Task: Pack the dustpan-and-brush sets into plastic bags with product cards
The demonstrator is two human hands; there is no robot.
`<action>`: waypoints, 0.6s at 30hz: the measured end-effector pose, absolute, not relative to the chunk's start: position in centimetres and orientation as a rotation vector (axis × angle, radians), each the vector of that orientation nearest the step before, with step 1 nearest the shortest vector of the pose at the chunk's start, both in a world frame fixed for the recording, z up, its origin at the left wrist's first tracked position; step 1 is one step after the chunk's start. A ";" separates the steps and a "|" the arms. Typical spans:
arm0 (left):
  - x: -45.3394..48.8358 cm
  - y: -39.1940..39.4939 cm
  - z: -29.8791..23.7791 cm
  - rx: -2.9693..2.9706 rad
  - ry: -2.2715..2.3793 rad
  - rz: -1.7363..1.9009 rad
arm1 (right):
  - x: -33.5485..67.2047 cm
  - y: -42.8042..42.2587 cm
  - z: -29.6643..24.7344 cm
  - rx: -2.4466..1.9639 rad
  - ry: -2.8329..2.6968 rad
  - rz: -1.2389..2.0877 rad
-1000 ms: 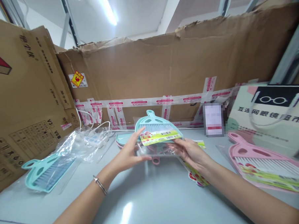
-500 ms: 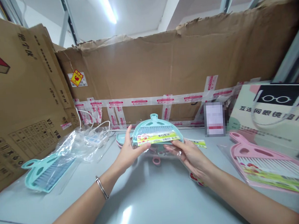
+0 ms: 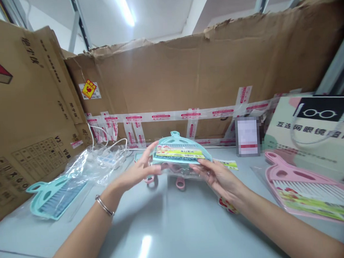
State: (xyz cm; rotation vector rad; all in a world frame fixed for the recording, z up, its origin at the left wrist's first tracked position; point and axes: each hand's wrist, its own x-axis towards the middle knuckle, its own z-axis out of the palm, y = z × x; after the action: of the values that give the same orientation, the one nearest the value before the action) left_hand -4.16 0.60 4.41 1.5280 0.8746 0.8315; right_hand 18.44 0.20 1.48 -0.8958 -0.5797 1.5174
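A turquoise dustpan and brush set (image 3: 179, 142) in clear wrap is held tilted up in front of me, its handle pointing away. My right hand (image 3: 221, 176) pinches its lower right corner, thumb on top. Against its left edge is my left hand (image 3: 138, 172), fingers along the rim and thumb stretched below the printed label. Behind and beneath it lie other wrapped sets, mostly hidden; two pink handle loops (image 3: 180, 183) stick out toward me. A small red and yellow printed piece (image 3: 227, 205) lies partly under my right hand.
On the left lie another turquoise set (image 3: 54, 199) and a clear bag with white cables (image 3: 107, 158). At right are a pink set (image 3: 308, 187), a paper carrier bag (image 3: 311, 134) and a blurred upright card (image 3: 247, 136). Cardboard boxes (image 3: 158, 80) wall the back and left.
My left hand has shifted left and its thumb has come off the front label. The turquoise set has tilted slightly; a second pink loop now shows at the left.
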 end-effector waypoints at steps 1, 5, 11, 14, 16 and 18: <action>-4.9 0.5 4.9 1.622 0.794 0.740 | 18.5 0.2 1.6 -0.889 -0.584 1.521; -6.7 0.3 6.0 1.874 0.754 0.592 | 18.7 0.3 1.3 -0.875 -0.631 1.552; -4.5 0.7 4.5 1.864 1.037 0.901 | 19.1 0.7 0.8 -0.930 -0.664 1.561; -2.6 0.9 3.3 1.730 1.188 1.227 | 19.4 0.7 1.1 -0.893 -0.824 1.541; -1.8 0.8 2.9 1.665 1.236 1.403 | 19.6 0.7 1.2 -0.801 -0.953 1.527; -1.3 0.7 2.7 1.600 1.248 1.475 | 19.6 0.5 1.2 -0.701 -1.083 1.458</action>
State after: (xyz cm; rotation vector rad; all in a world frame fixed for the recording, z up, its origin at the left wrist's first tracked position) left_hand -1.32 0.73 2.67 1.5996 1.2478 1.4752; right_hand 19.56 0.50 1.18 -0.7011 -1.0826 1.4582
